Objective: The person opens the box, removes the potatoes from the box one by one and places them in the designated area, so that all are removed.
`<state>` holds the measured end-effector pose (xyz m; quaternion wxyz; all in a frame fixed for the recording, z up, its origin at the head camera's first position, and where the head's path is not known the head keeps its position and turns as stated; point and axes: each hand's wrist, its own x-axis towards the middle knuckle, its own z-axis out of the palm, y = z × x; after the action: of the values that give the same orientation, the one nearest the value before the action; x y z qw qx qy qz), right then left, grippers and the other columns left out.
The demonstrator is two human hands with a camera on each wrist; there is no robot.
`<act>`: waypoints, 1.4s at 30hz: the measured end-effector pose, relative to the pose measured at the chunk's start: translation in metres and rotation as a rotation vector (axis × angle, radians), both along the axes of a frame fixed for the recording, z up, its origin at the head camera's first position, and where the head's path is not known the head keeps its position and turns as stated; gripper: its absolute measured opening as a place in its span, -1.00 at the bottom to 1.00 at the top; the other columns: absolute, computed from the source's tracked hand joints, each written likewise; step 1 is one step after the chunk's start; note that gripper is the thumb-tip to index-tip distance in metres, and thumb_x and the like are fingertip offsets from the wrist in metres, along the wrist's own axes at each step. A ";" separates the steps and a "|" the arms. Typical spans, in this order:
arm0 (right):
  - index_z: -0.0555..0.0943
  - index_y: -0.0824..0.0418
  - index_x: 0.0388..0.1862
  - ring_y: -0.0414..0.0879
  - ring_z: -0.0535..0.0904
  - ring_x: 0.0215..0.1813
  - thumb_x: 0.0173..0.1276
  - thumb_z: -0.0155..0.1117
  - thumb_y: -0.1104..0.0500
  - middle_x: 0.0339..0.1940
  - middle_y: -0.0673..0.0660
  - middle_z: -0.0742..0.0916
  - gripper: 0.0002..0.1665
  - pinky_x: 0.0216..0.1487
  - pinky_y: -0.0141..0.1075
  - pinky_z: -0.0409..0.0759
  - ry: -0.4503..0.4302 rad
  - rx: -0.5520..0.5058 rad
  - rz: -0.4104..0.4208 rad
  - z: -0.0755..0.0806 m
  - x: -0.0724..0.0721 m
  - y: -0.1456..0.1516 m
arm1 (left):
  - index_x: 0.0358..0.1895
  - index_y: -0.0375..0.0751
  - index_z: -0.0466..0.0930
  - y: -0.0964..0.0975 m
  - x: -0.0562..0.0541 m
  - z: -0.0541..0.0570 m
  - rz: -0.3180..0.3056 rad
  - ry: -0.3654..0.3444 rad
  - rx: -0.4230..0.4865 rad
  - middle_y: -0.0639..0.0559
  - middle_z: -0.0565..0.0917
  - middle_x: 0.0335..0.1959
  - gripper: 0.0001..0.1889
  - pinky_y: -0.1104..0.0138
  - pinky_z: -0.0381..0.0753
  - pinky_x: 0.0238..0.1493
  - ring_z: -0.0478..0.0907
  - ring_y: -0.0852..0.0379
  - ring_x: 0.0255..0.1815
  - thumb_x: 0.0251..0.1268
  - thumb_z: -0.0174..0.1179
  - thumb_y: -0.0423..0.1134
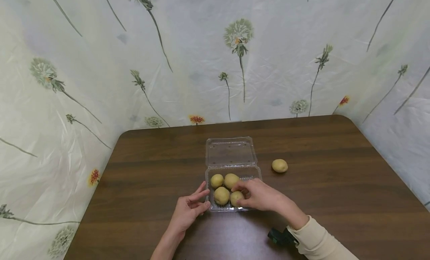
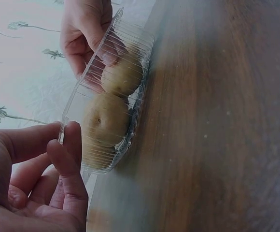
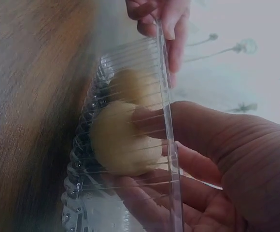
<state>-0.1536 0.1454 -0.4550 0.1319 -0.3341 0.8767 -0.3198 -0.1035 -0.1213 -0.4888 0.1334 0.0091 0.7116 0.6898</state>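
Observation:
A clear plastic clamshell box [image 1: 246,209] stands on the table, its lid [image 1: 231,152] folded back away from me. Several potatoes lie in the base, among them one at the front left [image 1: 221,196]. My left hand [image 1: 186,212] pinches the box's rim at the left side, thumb against fingers, as the left wrist view also shows. Reaching over the right wall, my right hand [image 1: 258,194] grips the front-right potato [image 3: 123,140] between thumb and fingers, low in the base beside the others.
One more potato [image 1: 279,165] lies on the dark wooden table [image 1: 161,159], right of the box. A flower-patterned sheet [image 1: 188,47] hangs behind the table and along its sides. A dark wrist device [image 1: 283,237] sits under my right forearm.

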 end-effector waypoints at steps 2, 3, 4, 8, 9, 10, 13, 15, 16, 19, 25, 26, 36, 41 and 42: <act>0.64 0.22 0.01 -0.25 0.58 -0.26 0.21 0.42 0.21 -0.18 -0.05 0.72 -0.64 -0.22 -0.32 0.56 0.000 -0.011 0.005 -0.001 0.000 0.000 | 0.18 -0.34 0.58 0.000 0.000 0.000 -0.002 0.003 0.002 0.08 0.37 0.41 -0.55 0.43 0.50 -0.35 0.57 0.19 -0.37 0.20 0.36 -0.35; 0.65 0.22 0.01 -0.25 0.57 -0.26 0.21 0.42 0.21 -0.16 -0.05 0.72 -0.63 -0.22 -0.33 0.55 0.003 -0.012 0.007 -0.001 -0.001 0.000 | 0.18 -0.34 0.58 0.000 0.000 0.000 -0.002 0.004 0.002 0.08 0.37 0.41 -0.55 0.43 0.50 -0.35 0.57 0.19 -0.37 0.20 0.35 -0.36; 0.65 0.22 0.02 -0.24 0.56 -0.27 0.22 0.43 0.21 -0.17 -0.06 0.71 -0.62 -0.23 -0.33 0.54 0.009 -0.011 0.012 -0.001 -0.001 0.000 | 0.18 -0.34 0.58 0.000 0.000 0.000 -0.003 0.005 0.003 0.07 0.37 0.41 -0.55 0.43 0.50 -0.35 0.57 0.19 -0.37 0.20 0.35 -0.36; 0.66 0.23 0.05 -0.22 0.52 -0.28 0.24 0.43 0.17 -0.14 -0.07 0.69 -0.60 -0.23 -0.33 0.49 0.044 0.007 0.021 -0.002 -0.001 -0.001 | 0.18 -0.35 0.58 0.000 -0.001 0.001 -0.003 0.013 0.003 0.05 0.37 0.41 -0.55 0.43 0.49 -0.37 0.57 0.19 -0.37 0.19 0.36 -0.35; 0.66 0.22 0.05 -0.22 0.52 -0.27 0.24 0.43 0.17 -0.12 -0.06 0.69 -0.61 -0.22 -0.33 0.50 0.053 0.011 0.021 -0.002 -0.001 -0.001 | 0.18 -0.34 0.59 0.001 -0.001 0.001 -0.002 0.011 0.001 0.06 0.38 0.41 -0.55 0.43 0.49 -0.37 0.57 0.19 -0.37 0.19 0.36 -0.35; 0.67 0.22 0.05 -0.22 0.53 -0.25 0.24 0.42 0.16 -0.10 -0.05 0.70 -0.61 -0.21 -0.33 0.51 0.056 0.015 0.019 -0.002 -0.001 0.000 | 0.17 -0.34 0.59 0.001 -0.002 0.001 -0.002 0.010 0.000 0.07 0.38 0.41 -0.55 0.44 0.49 -0.37 0.57 0.19 -0.37 0.19 0.36 -0.36; 0.67 0.24 0.05 -0.21 0.59 -0.19 0.24 0.43 0.18 -0.03 0.02 0.71 -0.61 -0.18 -0.32 0.57 0.051 0.003 0.014 -0.002 0.000 0.000 | 0.17 -0.32 0.59 0.001 -0.002 0.001 -0.001 0.006 -0.003 0.10 0.38 0.41 -0.56 0.44 0.49 -0.37 0.57 0.20 -0.37 0.19 0.35 -0.37; 0.66 0.25 0.04 -0.18 0.62 -0.16 0.24 0.43 0.18 -0.01 0.05 0.72 -0.61 -0.18 -0.33 0.59 0.042 -0.008 0.008 -0.003 0.000 0.001 | 0.18 -0.33 0.59 0.001 -0.002 0.001 -0.002 0.007 -0.003 0.09 0.37 0.41 -0.56 0.44 0.49 -0.37 0.57 0.19 -0.37 0.19 0.35 -0.37; 0.66 0.26 0.04 -0.17 0.63 -0.15 0.24 0.43 0.19 0.00 0.06 0.72 -0.61 -0.18 -0.33 0.60 0.035 -0.017 0.005 -0.003 0.001 0.001 | 0.18 -0.34 0.59 0.001 -0.002 0.001 -0.003 0.008 -0.003 0.09 0.37 0.41 -0.55 0.43 0.49 -0.37 0.57 0.19 -0.37 0.19 0.35 -0.37; 0.65 0.29 0.07 -0.13 0.64 -0.12 0.25 0.42 0.21 0.02 0.09 0.71 -0.59 -0.17 -0.35 0.61 0.019 -0.054 0.002 -0.003 0.002 0.002 | 0.18 -0.35 0.58 0.001 -0.002 0.000 -0.008 0.009 0.001 0.07 0.36 0.41 -0.54 0.43 0.49 -0.36 0.57 0.18 -0.36 0.19 0.36 -0.35; 0.64 0.25 0.09 -0.11 0.58 -0.03 0.26 0.39 0.25 0.05 0.07 0.68 -0.61 -0.12 -0.38 0.61 0.021 -0.131 -0.004 -0.005 0.005 0.004 | 0.18 -0.34 0.58 0.000 -0.001 0.000 -0.007 0.002 0.001 0.08 0.37 0.41 -0.55 0.44 0.50 -0.36 0.57 0.17 -0.37 0.20 0.35 -0.37; 0.65 0.24 0.09 -0.12 0.58 -0.03 0.26 0.39 0.26 0.04 0.06 0.68 -0.61 -0.12 -0.38 0.61 0.025 -0.136 -0.010 -0.006 0.005 0.005 | 0.18 -0.35 0.58 0.000 -0.001 0.000 -0.007 0.005 0.002 0.07 0.36 0.41 -0.55 0.44 0.49 -0.36 0.57 0.17 -0.37 0.20 0.34 -0.37; 0.65 0.19 0.09 0.01 0.60 0.03 0.27 0.42 0.21 0.03 0.02 0.67 -0.61 -0.07 -0.32 0.61 -0.019 -0.267 -0.067 -0.008 0.011 0.009 | 0.19 -0.36 0.56 0.001 0.001 0.004 -0.005 0.014 0.014 0.03 0.35 0.42 -0.55 0.43 0.49 -0.36 0.58 0.19 -0.37 0.22 0.34 -0.36; 0.66 0.17 0.08 0.09 0.60 0.07 0.28 0.42 0.14 0.05 0.04 0.68 -0.62 -0.04 -0.25 0.61 -0.037 -0.332 -0.093 -0.008 0.013 0.012 | 0.19 -0.36 0.57 0.001 0.001 0.002 -0.002 0.015 0.013 0.03 0.36 0.42 -0.54 0.43 0.50 -0.36 0.58 0.18 -0.36 0.20 0.36 -0.35; 0.66 0.16 0.08 0.10 0.60 0.07 0.28 0.42 0.13 0.05 0.04 0.68 -0.61 -0.04 -0.24 0.61 -0.041 -0.343 -0.097 -0.007 0.013 0.013 | 0.19 -0.36 0.57 0.001 0.001 0.002 -0.002 0.013 0.012 0.04 0.36 0.41 -0.54 0.43 0.50 -0.36 0.58 0.18 -0.36 0.20 0.36 -0.35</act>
<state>-0.1405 0.1585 -0.4624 0.0752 -0.3024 0.8217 -0.4773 -0.1029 -0.1207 -0.4870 0.1292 0.0152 0.7083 0.6938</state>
